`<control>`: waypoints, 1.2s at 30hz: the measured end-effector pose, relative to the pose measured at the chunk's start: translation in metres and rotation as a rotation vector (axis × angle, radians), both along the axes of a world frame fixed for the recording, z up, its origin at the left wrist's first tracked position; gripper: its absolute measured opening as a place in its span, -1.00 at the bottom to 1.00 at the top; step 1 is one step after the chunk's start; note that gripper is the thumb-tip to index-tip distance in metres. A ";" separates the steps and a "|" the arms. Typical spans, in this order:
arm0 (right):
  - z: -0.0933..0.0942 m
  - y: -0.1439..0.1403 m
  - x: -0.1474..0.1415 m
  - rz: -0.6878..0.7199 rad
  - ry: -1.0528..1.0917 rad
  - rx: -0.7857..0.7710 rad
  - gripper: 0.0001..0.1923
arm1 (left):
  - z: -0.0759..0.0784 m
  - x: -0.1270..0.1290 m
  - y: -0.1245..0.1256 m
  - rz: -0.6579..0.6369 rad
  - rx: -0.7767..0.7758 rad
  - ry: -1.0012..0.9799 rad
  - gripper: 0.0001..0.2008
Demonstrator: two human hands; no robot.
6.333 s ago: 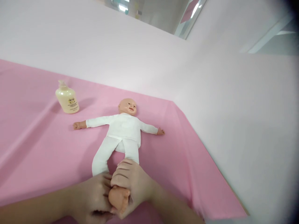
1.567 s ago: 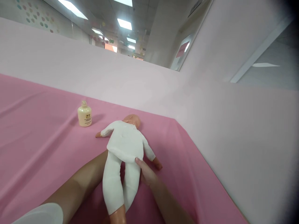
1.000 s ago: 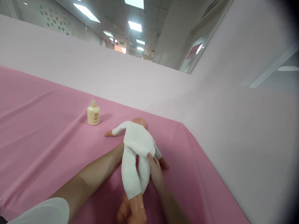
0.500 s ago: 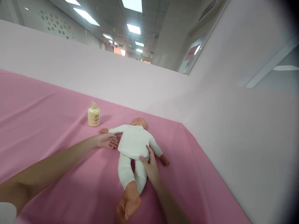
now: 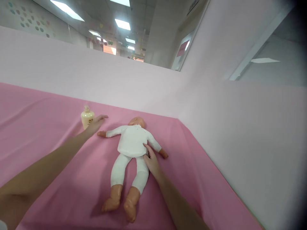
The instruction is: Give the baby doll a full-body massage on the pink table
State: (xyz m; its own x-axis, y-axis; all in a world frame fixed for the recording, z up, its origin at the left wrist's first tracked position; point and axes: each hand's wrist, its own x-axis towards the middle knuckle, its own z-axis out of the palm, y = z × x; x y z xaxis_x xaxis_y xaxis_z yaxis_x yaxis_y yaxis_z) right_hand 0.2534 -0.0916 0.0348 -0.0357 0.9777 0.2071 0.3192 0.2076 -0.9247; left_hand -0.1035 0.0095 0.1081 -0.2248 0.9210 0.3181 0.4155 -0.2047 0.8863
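A baby doll [image 5: 132, 142] in a white top and white trousers lies stretched out on the pink sheet, head at the far end and bare feet toward me. Its arms are spread and its legs apart. My right hand [image 5: 151, 160] grips the doll's right-hand side at the hem of the top, thumb and forefinger on the cloth; the other fingers are mostly hidden. Beyond the doll's left-hand arm, my left hand [image 5: 98, 123] reaches out with fingers extended, holding nothing. It passes in front of a cream-coloured pump bottle [image 5: 86, 118] and partly covers it.
The pink sheet [image 5: 59, 118] covers the surface up to a low white wall [image 5: 96, 86] behind and another white wall [image 5: 240, 134] on the right. Above the back wall, a window [image 5: 96, 41] shows a room with ceiling lights.
My left hand has moved from beside the doll's waist up and away to the bottle. The doll's legs, crossed before, now lie apart. My right hand keeps to the doll's side.
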 end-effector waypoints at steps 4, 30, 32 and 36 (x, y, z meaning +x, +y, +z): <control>-0.005 0.000 0.003 -0.101 -0.101 0.196 -0.45 | -0.025 0.062 -0.024 -0.318 0.128 0.114 -0.63; 0.016 0.060 -0.040 -0.019 -0.615 0.119 -0.35 | -0.073 0.154 -0.023 -0.418 0.129 0.574 -0.36; 0.018 0.058 -0.036 0.005 -0.552 0.167 -0.46 | -0.076 0.151 -0.020 -0.401 0.123 0.563 -0.38; 0.023 0.057 -0.027 0.123 -0.353 0.302 -0.79 | -0.078 0.142 -0.018 -0.501 0.146 0.562 -0.47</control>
State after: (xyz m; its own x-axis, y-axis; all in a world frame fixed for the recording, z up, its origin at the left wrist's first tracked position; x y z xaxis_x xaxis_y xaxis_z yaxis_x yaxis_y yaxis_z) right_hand 0.2267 -0.0341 0.0573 -0.2666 0.8597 0.4357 0.5594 0.5062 -0.6564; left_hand 0.0390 -0.0087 0.0306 0.4403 0.8100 0.3873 0.6223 -0.5863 0.5186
